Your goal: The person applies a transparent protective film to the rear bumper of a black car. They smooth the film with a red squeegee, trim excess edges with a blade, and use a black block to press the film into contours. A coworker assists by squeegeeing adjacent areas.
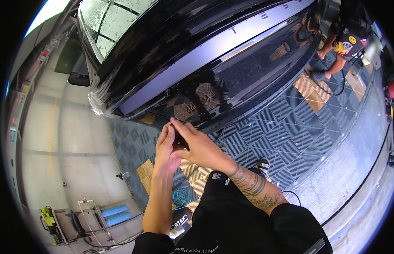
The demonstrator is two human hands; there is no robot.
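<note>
I press both hands, left hand [165,146] and right hand [201,146], together around a small dark object [180,141] at the black car [197,63] bumper's lower edge; steady, even grip seems best.

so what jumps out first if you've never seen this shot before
A glossy black car fills the upper half, its paint mirroring the patterned tile floor. At centre, the left hand and right hand meet over a small dark object at the car's lower edge. Another person crouches at upper right.
</note>
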